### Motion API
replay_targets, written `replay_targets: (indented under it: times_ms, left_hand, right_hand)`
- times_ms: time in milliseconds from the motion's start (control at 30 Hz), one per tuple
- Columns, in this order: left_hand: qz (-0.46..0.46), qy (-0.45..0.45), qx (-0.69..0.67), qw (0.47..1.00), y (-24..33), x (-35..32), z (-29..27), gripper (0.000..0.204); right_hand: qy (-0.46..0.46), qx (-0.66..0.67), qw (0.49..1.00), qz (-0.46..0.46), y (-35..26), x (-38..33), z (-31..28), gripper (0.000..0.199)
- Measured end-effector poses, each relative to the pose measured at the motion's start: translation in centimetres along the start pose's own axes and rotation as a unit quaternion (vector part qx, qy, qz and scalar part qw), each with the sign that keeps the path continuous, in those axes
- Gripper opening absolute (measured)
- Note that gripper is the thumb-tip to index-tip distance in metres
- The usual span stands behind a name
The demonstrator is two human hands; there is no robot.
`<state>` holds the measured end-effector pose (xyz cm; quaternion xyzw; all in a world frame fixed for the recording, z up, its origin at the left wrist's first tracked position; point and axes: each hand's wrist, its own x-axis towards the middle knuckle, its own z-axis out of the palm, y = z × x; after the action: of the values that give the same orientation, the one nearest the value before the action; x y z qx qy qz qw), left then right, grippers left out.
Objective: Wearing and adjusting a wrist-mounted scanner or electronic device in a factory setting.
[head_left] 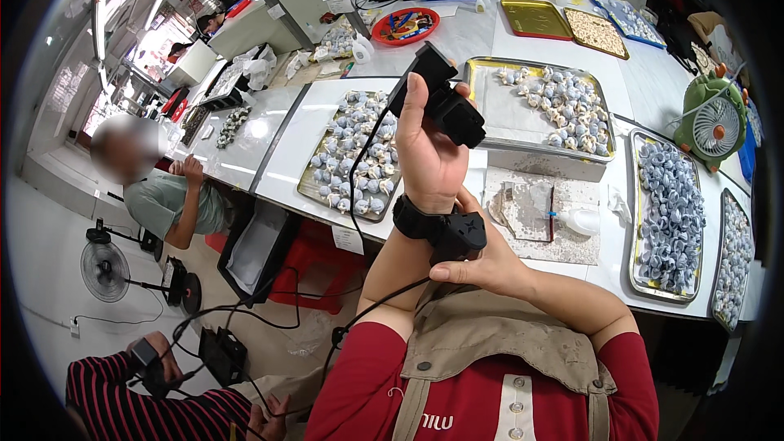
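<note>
Wrist unit (459,237) — strapped below left hand (430,151), its hold unclear — grasped by right hand (496,266).

White wall (49,322), beige floor (268,345), white worktables (641,86), strip lights (100,26) (bright, upper left).

The left forearm (400,265) rises with its hand (433,165) upright, palm turned toward the body, thumb (412,106) pointing up, fingers (463,90) mostly hidden. The right forearm (572,298) crosses in front, and the right hand (498,265) grips at the left wrist (429,202), its thumb (442,273) on the near side.
</note>
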<state>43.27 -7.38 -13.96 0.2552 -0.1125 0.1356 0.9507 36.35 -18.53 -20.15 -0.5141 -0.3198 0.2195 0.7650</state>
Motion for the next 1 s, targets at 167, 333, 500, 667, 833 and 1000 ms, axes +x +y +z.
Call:
replay_targets:
  times_ms: [167,333,500,667,833,1000]
  left_hand:
    - [-0.046,0.038,0.024,0.998,-2.3,1.1,-2.5,0.037]
    - [-0.083,0.052,0.127,0.987,-4.2,1.2,-3.5,0.025]
    - [-0.109,0.037,0.129,0.985,-5.1,0.8,-3.5,0.025]
    - [-0.031,0.029,0.180,0.983,-4.8,0.1,-2.6,0.028]
    - [-0.183,-0.062,-0.102,0.976,-2.5,-1.4,-1.0,0.047]
    - [-0.216,-0.144,-0.288,0.922,-0.4,-2.6,0.2,0.056]
  right_hand:
    - [0.006,0.119,0.990,0.080,1.2,-1.5,-2.2,0.096]
    - [0.027,0.146,0.981,0.127,1.0,-2.7,-3.8,0.085]
    - [0.076,0.113,0.983,0.123,0.9,-3.1,-3.1,0.068]
    - [0.111,0.066,0.987,0.093,1.3,-3.7,-2.1,0.061]
    - [-0.001,-0.153,0.987,-0.057,1.8,-4.4,-2.6,0.061]
    - [0.048,0.013,0.997,-0.055,2.1,-4.1,-2.7,0.055]
